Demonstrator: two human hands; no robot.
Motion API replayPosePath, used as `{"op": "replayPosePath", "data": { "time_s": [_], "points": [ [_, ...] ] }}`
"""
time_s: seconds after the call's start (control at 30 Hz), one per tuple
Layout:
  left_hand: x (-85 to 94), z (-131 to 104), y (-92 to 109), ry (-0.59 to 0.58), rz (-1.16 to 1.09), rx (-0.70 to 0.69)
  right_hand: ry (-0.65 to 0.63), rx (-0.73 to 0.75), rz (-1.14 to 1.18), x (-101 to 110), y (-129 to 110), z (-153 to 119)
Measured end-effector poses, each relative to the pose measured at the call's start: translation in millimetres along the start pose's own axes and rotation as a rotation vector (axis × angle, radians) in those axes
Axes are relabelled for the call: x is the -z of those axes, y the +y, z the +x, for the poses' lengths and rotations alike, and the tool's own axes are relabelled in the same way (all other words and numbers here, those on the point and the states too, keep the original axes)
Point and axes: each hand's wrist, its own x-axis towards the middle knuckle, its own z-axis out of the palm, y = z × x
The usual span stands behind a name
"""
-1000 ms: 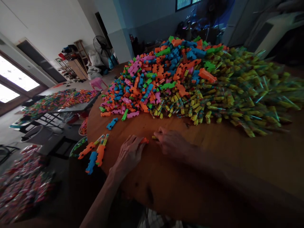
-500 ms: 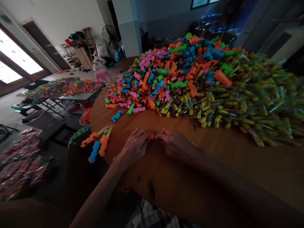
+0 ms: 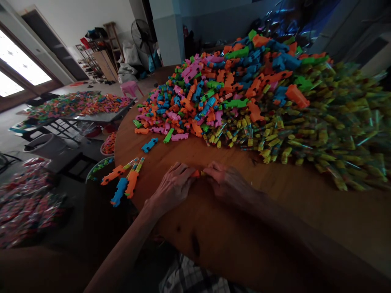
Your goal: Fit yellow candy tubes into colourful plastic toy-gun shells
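Over the front of the round wooden table [image 3: 171,156], my left hand [image 3: 174,183] is closed around an orange toy car [image 3: 196,173], mostly covered by the fingers. Facing it, my right hand [image 3: 224,181] pinches a small tube with a yellow end [image 3: 203,173]. The two pieces meet or nearly meet between my fingertips; which of these, I cannot tell. To the left, at the table edge, lie a blue toy car [image 3: 119,191] and two orange ones, with yellow-banded clear tubes attached to at least the orange ones. A loose blue car [image 3: 149,145] sits behind them.
A heap of colourful toy cars [image 3: 186,106] covers the back of the table. Beside it on the right spreads a large pile of yellow-ended tubes [image 3: 299,134]. Left of the table stand a bin [image 3: 99,167], a second loaded table [image 3: 104,116] and bagged goods [image 3: 27,199] on the floor.
The view has shifted slightly. Both hands keep nearly the same pose, with the orange car and the yellow-ended tube still between them.
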Motion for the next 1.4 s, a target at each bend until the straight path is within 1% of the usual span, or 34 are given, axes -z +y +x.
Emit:
{"op": "replayPosePath", "data": {
  "time_s": [0.4,0.63,0.73,0.87,1.1,1.27,1.4],
  "points": [
    [-0.7,-0.3,0.0,0.009,-0.031,0.000,-0.002,0.027,-0.092,-3.5,-3.2,0.1],
    [-1.4,-1.4,-0.9,0.018,-0.048,-0.001,-0.034,0.098,-0.068,-5.2,-1.1,-1.8],
    [-2.2,-2.2,-1.7,0.018,-0.053,-0.002,-0.019,0.113,-0.046,-7.1,0.7,-2.2],
    [-3.1,-2.7,-2.8,0.023,-0.055,0.001,0.002,0.099,-0.047,-9.4,1.6,-2.3],
    [-2.9,-1.5,-3.0,-0.006,-0.056,-0.008,0.036,0.111,0.001,-10.9,1.6,-3.9],
    [-2.6,1.9,-1.7,-0.001,-0.052,-0.036,-0.001,0.130,-0.052,-11.8,2.0,-3.0],
    [-1.2,4.9,0.1,-0.002,-0.048,-0.057,0.002,0.177,-0.120,-12.5,4.6,-1.4]
  ]
}}
